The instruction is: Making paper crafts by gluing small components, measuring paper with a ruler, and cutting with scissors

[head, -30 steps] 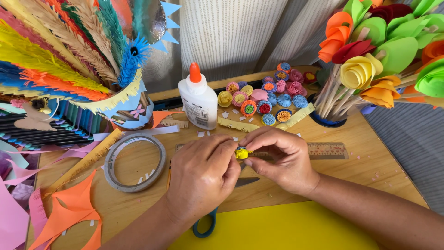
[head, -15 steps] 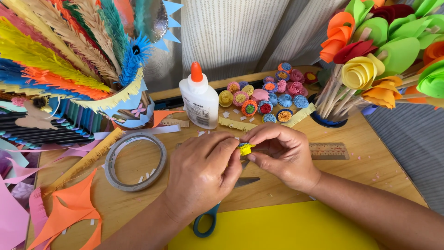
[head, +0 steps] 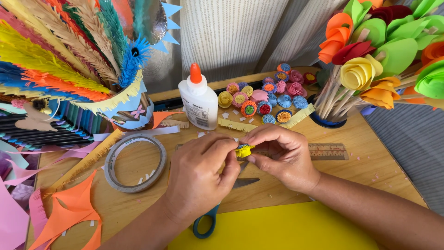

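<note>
Seemingly, paper flower [head: 243,150] pinched between fingertips [head: 232,149].

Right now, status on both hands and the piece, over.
Left hand and right hand: both pinching the small yellow fringed paper roll above the table. Scissors lie under the left hand, ruler behind the right. Nothing between the hands.

Two bare hands, left hand [head: 196,176] and right hand [head: 282,155], share one small yellow fringed paper coil [head: 243,150]; one white glue bottle with orange cap [head: 199,99]; one grey tape ring [head: 135,162]; one pair of blue-handled scissors [head: 208,222]; one wooden ruler [head: 328,151]; roughly fifteen rolled fringed paper flowers [head: 263,97]; one yellow paper sheet [head: 277,229].
</note>
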